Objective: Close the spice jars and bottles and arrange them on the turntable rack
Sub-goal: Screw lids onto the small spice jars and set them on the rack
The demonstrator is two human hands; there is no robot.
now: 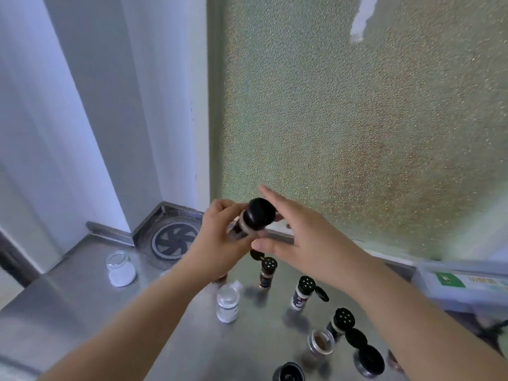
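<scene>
My left hand (220, 237) grips a small spice jar (242, 225) with a black cap (261, 214), lifted above the steel counter (68, 306). My right hand (297, 232) is beside the cap with fingers straight and spread, holding nothing. Below stand three shaker jars with black flip lids hanging open (267, 272) (303, 292) (341, 323). A clear plastic bottle (227, 302) stands uncapped. An open metal-rimmed jar of brown spice (320, 343) and a black-capped jar (368, 361) sit at the bottom right. No turntable rack is in view.
A glass jar of white powder (121, 269) stands open at the left. A round vent grille (174, 239) lies in the counter's back corner. Frosted glass (357, 133) rises behind. A plastic box with a green label (456, 284) sits at the right. A black lid (288, 372) lies at the bottom edge.
</scene>
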